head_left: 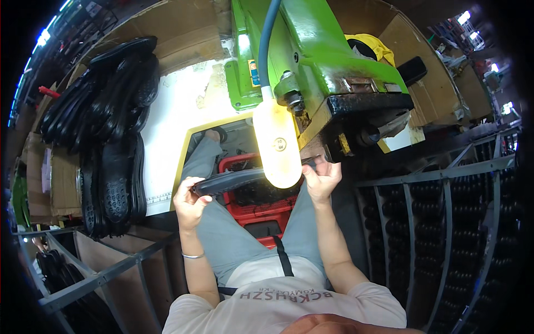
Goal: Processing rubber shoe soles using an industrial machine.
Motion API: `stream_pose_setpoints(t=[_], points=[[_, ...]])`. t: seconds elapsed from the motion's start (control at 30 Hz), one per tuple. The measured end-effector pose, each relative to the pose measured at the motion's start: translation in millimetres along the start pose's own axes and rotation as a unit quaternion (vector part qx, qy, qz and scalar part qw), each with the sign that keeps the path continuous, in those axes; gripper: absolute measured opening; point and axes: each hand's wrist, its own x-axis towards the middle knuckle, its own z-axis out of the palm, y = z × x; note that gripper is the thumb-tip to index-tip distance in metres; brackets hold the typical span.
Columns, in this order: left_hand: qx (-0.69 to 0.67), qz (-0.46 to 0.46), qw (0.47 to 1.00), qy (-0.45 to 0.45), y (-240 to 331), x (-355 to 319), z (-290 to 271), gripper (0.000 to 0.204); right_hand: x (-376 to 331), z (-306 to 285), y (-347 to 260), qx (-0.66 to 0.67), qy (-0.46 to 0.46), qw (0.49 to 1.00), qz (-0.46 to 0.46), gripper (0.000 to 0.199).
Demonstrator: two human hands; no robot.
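A black shoe sole [232,181] is held nearly level in front of the green machine [334,55], above my lap. My left hand [190,204] is closed on its left end, thumb and fingers gripping the edge. At the other end, my right hand [321,179] pinches the sole close to the machine's working head. A glowing lamp [278,145] on a blue flexible neck hides the middle of the sole. Piles of black soles [114,94] lie on the white tabletop [169,114] to my left.
Below the sole, between my legs, a red plastic crate [245,210] holds dark scraps. Metal racks stand on both sides, the right rack [434,175] filled with black soles. Cardboard [172,33] surrounds the table's back, and a yellow cloth [374,45] lies behind the machine.
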Motion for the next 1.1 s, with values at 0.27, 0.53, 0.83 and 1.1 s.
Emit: stream_pose_setpoints(t=[0.27, 0.53, 0.83, 1.1], points=[[0.282, 0.006, 0.952, -0.121, -2.6, 23.3, 45.9, 0.038, 4.1, 5.1, -12.0, -0.27, -0.059, 0.952, -0.129, 0.062], [0.139, 0.08, 0.987, -0.015, -22.1, 23.9, 136.9, 0.019, 9.2, 4.8, -16.5, -0.286, -0.083, 0.941, -0.158, 0.057], [-0.068, -0.05, 0.996, 0.037, -57.0, -5.5, 175.2, 0.032, -84.5, -62.2, 68.2, 0.056, -0.008, 0.932, 0.357, 0.066], [-0.048, 0.013, 0.998, 0.041, -48.5, 1.7, 180.2, 0.03, -113.8, -60.6, 83.6, 0.353, 0.003, 0.791, 0.501, 0.061]])
